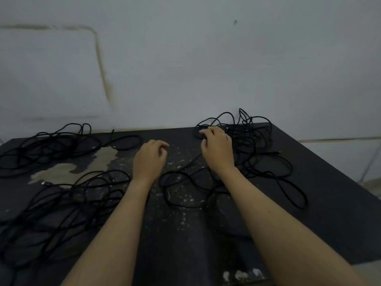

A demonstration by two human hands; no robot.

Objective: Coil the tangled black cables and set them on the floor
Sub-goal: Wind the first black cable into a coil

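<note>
Three tangles of black cable lie on a dark mat (321, 213). One tangle (51, 145) is at the far left, a second (61, 205) at the near left, and a third (255, 145) at the far right, with loops trailing toward me. My right hand (216, 149) reaches into the left end of the right tangle, its fingers spread and lightly bent over the strands by a flat black piece (198, 134). My left hand (149, 159) hovers over the mat's middle with fingers loosely curled and holds nothing.
A pale grey wall (185, 69) rises right behind the mat. The mat has a worn tan patch (61, 172) at the left and white specks down its middle. Light floor tiles (340, 153) show past its right edge.
</note>
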